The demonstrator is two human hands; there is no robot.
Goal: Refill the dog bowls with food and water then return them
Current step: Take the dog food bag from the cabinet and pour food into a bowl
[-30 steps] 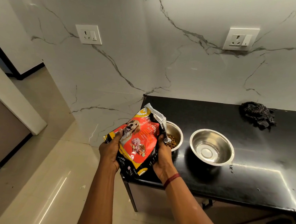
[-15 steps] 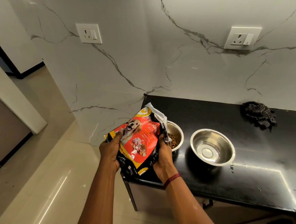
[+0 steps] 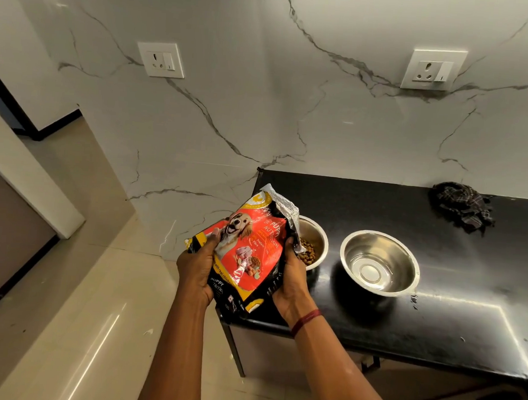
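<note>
Head view: both hands hold a tilted food bag (image 3: 246, 251) at the left end of the black surface (image 3: 435, 321). Left hand (image 3: 197, 267) has its grip clasped on the bag's lower left edge; right hand (image 3: 291, 276) has its grip clasped on the right edge, near the torn silver mouth. That mouth hangs over the food bowl (image 3: 316, 244), which stands just right of the bag and holds some kibble (image 3: 307, 253) in its bottom. Further right of the bag sits the second bowl (image 3: 380, 262), seemingly dry and empty, and a dark cloth (image 3: 462, 206) lies well beyond it by the wall. I judge the food-filling step is in hand. Next, the bag needs more tilt, mouth kept over the food bowl, to avoid spills; water remains to be done.
</note>
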